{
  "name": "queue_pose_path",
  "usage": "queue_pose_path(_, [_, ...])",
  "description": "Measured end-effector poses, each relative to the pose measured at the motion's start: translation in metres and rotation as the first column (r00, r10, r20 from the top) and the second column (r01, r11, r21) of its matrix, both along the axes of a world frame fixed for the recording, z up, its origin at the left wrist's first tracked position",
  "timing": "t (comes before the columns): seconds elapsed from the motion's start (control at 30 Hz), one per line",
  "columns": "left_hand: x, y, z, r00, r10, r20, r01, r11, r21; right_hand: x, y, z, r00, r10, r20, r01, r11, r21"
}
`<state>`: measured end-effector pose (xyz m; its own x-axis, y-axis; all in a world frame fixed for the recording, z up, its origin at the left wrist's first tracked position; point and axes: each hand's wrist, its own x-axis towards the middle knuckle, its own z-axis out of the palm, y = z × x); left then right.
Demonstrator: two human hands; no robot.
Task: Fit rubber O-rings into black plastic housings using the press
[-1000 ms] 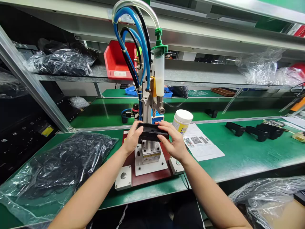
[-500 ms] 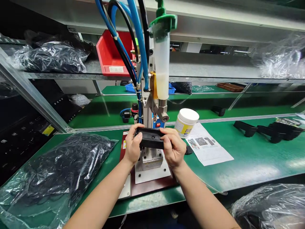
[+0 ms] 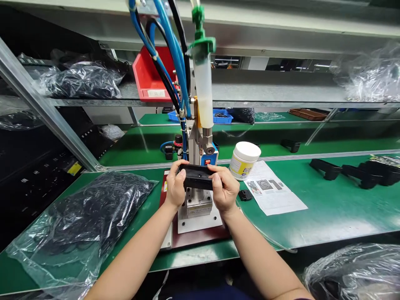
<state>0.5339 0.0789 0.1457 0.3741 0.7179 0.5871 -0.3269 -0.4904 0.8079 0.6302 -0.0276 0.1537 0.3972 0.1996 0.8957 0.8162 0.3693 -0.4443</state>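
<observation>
The room is a workplace with a long green surface (image 3: 328, 212), and over it runs a grey shelf (image 3: 275, 85) which carries a red bin (image 3: 153, 79). On the surface stands a dispensing machine (image 3: 200, 210) with an upright syringe (image 3: 203, 93). In front of its column I see the person's two hands, lifted, with a long black part (image 3: 197, 177) between them.

The left hand (image 3: 176, 183) is closed around the left end, pinching it between the thumb and the fingers. The right hand (image 3: 225, 188) holds the right end in the same way, with fingers more curled. So neither hand is nearer: each one touches its own end. The long axis of the part goes across, from left to right, and its hollow side is turned toward the person. The metal fitting (image 3: 208, 146) under the syringe is higher than the part and a little toward its right end; how deep the gap is, I cannot tell.

To the right of the right hand lie a small black piece (image 3: 245, 195) and a printed sheet (image 3: 278, 198), with a white jar (image 3: 245, 160) just behind. A clear bag (image 3: 84, 212) lies on the left.
</observation>
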Motion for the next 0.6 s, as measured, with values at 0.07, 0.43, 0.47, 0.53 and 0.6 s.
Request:
queue_pose_path(0.07, [-0.001,0.0,0.001,1.0,0.001,-0.01,-0.001,1.0,0.002,0.0,0.0,0.001,1.0,0.001,0.005,-0.001,1.0,0.009])
queue_pose_path(0.43, [-0.031,0.016,-0.023,0.915,-0.346,-0.206,0.331,0.938,-0.106,0.024,-0.036,-0.014,0.8,0.369,-0.474,-0.517,0.824,-0.23])
queue_pose_path(0.47, [-0.03,0.017,-0.024,0.92,-0.332,-0.206,0.317,0.943,-0.106,0.024,-0.035,-0.013,0.764,0.391,-0.513,-0.554,0.806,-0.211])
queue_pose_path(0.53, [-0.027,0.016,-0.024,0.93,-0.306,-0.202,0.292,0.952,-0.096,0.024,-0.032,-0.01,0.722,0.405,-0.561,-0.581,0.795,-0.174])
queue_pose_path(0.6, [-0.024,0.015,-0.02,0.942,-0.282,-0.182,0.274,0.959,-0.07,0.023,-0.029,-0.003,0.716,0.396,-0.575,-0.574,0.803,-0.161])
